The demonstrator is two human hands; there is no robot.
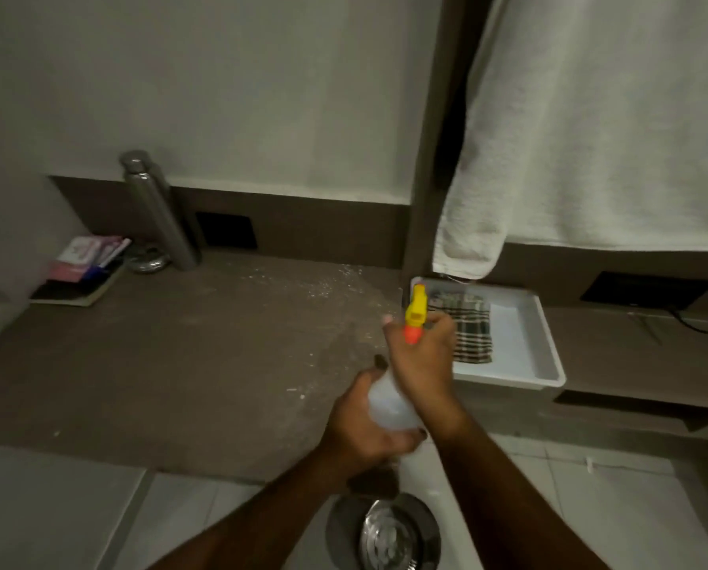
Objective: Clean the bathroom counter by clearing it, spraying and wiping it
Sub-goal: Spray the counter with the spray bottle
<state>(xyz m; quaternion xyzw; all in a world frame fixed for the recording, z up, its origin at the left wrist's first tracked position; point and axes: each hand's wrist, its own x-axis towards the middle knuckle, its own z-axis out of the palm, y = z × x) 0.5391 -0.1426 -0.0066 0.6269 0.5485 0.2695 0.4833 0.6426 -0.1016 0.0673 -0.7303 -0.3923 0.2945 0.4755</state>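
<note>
The spraying step looks to be in hand: both hands hold a spray bottle (389,401) over the near right part of the brown bench (171,355). The left hand (360,425) is wrapped around the translucent body, fingers curled shut about it, while the right hand (422,355) is closed around the neck just under the yellow-and-orange trigger head (415,312), whose nozzle points away toward the back wall. White specks and a paler patch lie on the bench ahead of the nozzle; whether that is spray or dirt I cannot tell. Clearing seems only partly done, since a steel flask (159,211), a small steel dish (148,261) and a stack of books with pens (85,269) stand at the far left corner. A white tray (545,343) holding a checked cloth (467,327) sits just right of the bottle. The next move likely calls for squeezing the trigger across the bare bench, then taking up that cloth to wipe.
</note>
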